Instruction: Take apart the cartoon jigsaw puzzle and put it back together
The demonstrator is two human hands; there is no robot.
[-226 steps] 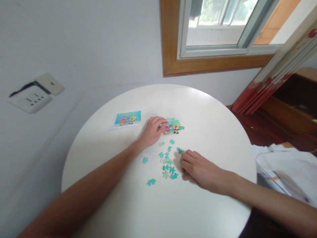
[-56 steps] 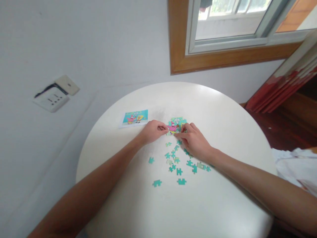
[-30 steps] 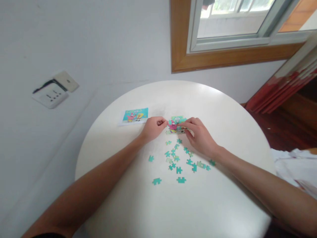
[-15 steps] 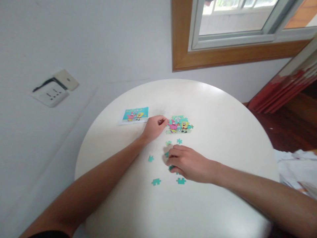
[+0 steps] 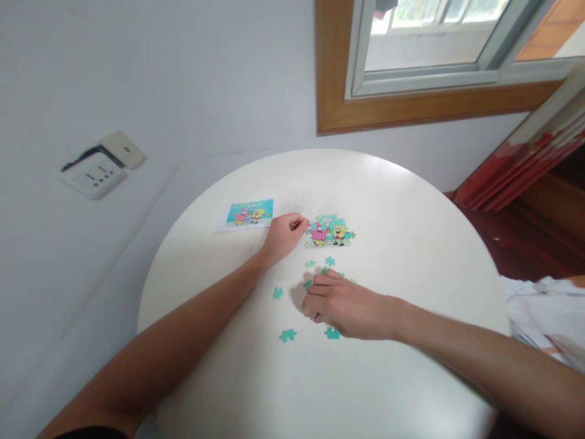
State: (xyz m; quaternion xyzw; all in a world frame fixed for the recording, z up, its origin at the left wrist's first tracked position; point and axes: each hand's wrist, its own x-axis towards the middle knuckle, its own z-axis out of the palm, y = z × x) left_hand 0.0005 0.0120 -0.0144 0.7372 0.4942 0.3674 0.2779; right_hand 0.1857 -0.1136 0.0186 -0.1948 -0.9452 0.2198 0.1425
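A partly assembled jigsaw puzzle [image 5: 328,231] with a pink starfish and a yellow sponge figure lies on the white round table [image 5: 393,378]. At its left edge rests my left hand [image 5: 286,236], thumb and finger pinched together; what they hold, if anything, is hidden. My right hand [image 5: 336,302] is closed over the loose pieces in front of the puzzle, its fingertips pinched where a green puzzle piece lay, now almost wholly covered. Around it lie several green pieces, among them one near the puzzle [image 5: 329,261], one to the left [image 5: 278,293] and one lower down [image 5: 287,335].
A printed picture card [image 5: 249,213] with the same cartoon figures lies left of my left hand. Beyond the table are a wall with a socket [image 5: 95,174], a wood-framed window [image 5: 338,110] and a red curtain [image 5: 512,171]. Papers [image 5: 534,305] lie at the right.
My right hand has shifted slightly left, and its fingers have closed together over a green piece. The left hand stays by the puzzle's edge. The camera view has moved a little.
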